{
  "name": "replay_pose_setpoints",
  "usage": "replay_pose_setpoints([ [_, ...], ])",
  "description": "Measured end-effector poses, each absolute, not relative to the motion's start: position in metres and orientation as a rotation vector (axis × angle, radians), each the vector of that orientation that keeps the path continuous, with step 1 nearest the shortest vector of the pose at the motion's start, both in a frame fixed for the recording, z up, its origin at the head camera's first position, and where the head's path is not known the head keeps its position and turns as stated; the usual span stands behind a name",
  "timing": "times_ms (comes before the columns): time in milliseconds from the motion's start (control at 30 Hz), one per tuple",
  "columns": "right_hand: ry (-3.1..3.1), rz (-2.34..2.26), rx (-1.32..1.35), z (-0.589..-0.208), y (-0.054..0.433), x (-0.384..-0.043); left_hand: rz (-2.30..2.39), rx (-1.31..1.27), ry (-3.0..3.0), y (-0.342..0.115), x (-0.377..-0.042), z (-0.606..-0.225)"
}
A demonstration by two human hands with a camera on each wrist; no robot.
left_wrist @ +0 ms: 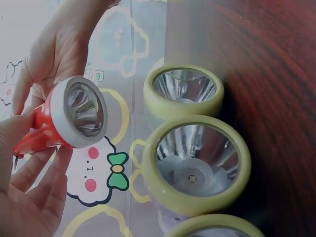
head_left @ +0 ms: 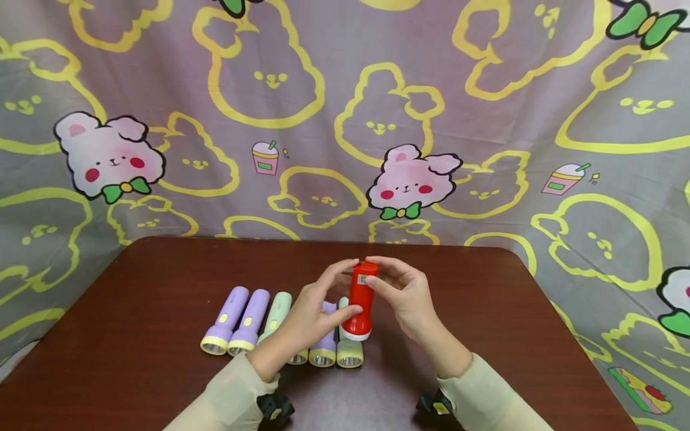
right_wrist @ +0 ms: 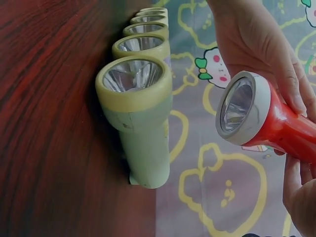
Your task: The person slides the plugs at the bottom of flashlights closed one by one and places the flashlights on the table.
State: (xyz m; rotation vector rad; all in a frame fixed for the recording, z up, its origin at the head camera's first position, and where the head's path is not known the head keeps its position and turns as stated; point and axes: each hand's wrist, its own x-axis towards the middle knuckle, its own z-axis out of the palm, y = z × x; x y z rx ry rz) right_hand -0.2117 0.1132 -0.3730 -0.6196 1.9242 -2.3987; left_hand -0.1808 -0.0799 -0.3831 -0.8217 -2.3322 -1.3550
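A red flashlight [head_left: 362, 302] with a white lens rim [left_wrist: 63, 111] is held above the table, its lens end down. My left hand [head_left: 312, 314] pinches it from the left, thumb along the lower body and fingers reaching to the upper part. From the right, my right hand [head_left: 408, 294] grips its upper end, thumb beside a small silvery patch on the body. In the right wrist view, the flashlight's clear lens [right_wrist: 237, 105] faces left.
Behind and left of the red flashlight, several purple and green flashlights lie in a row, yellow lens rims toward me, including a purple one [head_left: 229, 314] and a green one [right_wrist: 148, 153]. My left forearm covers part of the row. A patterned cloth [head_left: 323, 120] hangs behind the brown table [head_left: 485, 311].
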Motion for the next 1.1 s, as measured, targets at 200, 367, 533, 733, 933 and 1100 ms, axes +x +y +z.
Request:
replay_pose_setpoints([
  [200,1.981,-2.319,-0.657,-0.378,0.115,-0.211,-1.412,-0.83,-2.355,-0.081,-0.179,-0.384],
  [367,2.062,-2.225,-0.722,-0.382,0.12,-0.21,-1.393,-0.86,-2.383,-0.082,-0.177,-0.384],
  [533,2.153,-2.167,-0.754,-0.385,0.123,-0.21,-1.425,-0.883,-2.351,-0.084,-0.179,-0.383],
  [733,2.137,-2.195,-0.744,-0.387,0.121,-0.208,-1.506,-0.839,-2.338,-0.084,-0.179,-0.378],
  [933,2.151,-2.201,-0.694,-0.384,0.119,-0.206,-1.539,-0.832,-2.326,-0.085,-0.179,-0.377],
  [1100,2.118,-2.224,-0.667,-0.382,0.119,-0.202,-1.546,-0.85,-2.322,-0.086,-0.179,-0.376],
])
